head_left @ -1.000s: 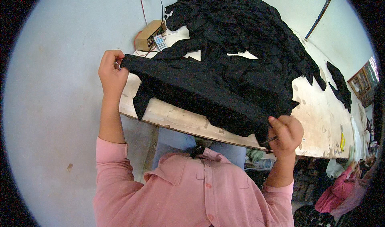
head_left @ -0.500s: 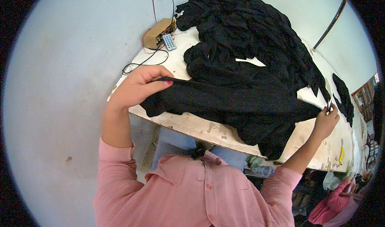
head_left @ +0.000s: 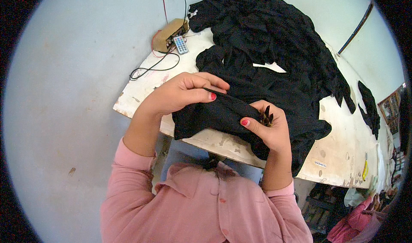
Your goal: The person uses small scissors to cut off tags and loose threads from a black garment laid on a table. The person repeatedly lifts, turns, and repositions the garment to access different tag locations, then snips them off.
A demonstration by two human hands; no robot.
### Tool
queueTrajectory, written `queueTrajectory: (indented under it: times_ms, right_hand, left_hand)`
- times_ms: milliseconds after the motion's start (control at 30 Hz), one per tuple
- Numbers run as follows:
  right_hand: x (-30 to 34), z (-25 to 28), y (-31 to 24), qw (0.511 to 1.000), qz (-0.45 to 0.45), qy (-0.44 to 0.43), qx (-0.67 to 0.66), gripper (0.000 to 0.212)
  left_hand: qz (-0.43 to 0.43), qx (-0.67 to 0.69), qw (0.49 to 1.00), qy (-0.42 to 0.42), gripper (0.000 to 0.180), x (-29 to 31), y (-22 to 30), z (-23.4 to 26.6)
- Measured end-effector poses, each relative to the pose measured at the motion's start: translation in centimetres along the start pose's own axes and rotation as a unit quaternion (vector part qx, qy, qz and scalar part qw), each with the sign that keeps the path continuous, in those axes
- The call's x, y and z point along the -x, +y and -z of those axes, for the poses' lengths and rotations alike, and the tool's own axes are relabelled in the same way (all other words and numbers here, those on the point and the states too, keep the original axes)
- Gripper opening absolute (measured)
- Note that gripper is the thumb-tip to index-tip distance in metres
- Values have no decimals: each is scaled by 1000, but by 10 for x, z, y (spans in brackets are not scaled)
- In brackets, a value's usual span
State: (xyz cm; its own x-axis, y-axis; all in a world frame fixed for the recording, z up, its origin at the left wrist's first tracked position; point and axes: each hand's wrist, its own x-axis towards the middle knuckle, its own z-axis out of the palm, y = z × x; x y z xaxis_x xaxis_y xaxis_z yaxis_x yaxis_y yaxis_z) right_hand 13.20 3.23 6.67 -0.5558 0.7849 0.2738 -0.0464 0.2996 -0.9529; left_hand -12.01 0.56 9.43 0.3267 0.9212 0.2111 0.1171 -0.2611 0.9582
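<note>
My left hand is closed on the edge of a black cloth garment, thumb on top and fingers behind. A short way to the right, my right hand pinches the same edge between thumb and fingers. Tucked in that hand is a small tool with dark pointed tips, perhaps thread snips; its lower part is hidden by my fingers. Between my hands the edge runs slanting down to the right. The rest of the cloth hangs over the table's near edge and spreads to the right.
A large heap of black cloth covers the back of the pale worn table. At the left back lie a remote control, a brown box with wires and a black cable. A yellow tool lies far right.
My right hand has come in from the far right end of the cloth to near my left hand. My left hand has shifted right, and the stretched cloth has slackened.
</note>
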Motion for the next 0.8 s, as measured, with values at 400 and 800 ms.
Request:
queueTrajectory:
  times_ms: [400, 800]
  right_hand:
    - [9, 49, 21, 967, -47, 127, 216, 20]
    - [-8, -19, -17, 938, 130, 103, 305, 53]
  left_hand:
    - [65, 100, 983, 140, 32, 4, -8, 3]
    - [71, 154, 983, 65, 27, -13, -11, -33]
